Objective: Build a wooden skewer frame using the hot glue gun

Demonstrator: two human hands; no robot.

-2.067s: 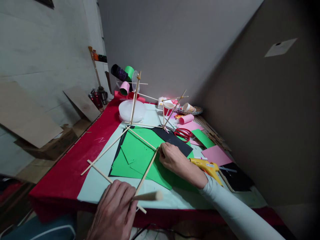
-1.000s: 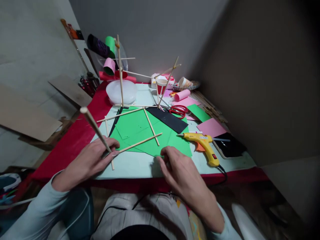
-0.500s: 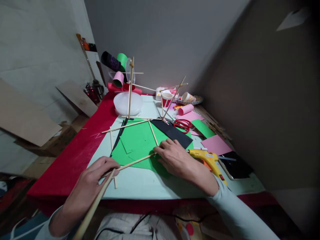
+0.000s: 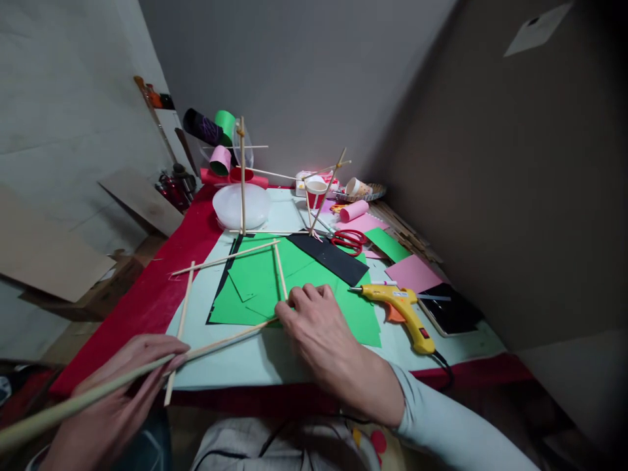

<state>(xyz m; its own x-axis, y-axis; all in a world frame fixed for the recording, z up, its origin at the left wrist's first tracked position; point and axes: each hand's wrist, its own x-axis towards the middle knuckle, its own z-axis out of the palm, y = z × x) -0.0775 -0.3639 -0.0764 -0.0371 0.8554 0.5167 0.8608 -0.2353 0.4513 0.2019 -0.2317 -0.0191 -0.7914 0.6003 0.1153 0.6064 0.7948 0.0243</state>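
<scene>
A frame of thin wooden sticks stands and lies on green paper sheets spread over a pale board. My right hand presses down where two flat sticks meet, at the near edge of the green paper. My left hand is at the table's near left edge, closed around a long wooden stick that runs toward the camera; its far end meets the flat stick leading to my right hand.
A yellow glue gun lies right of my right hand, its cord going over the table edge. Behind are red scissors, black paper, pink paper, a white bowl, paper cups and rolls. A brown wall stands close on the right.
My left hand slid left and nearer with the long stick, tilting it lower. My right hand shifted left along the green paper's edge. The view swung about between frames.
</scene>
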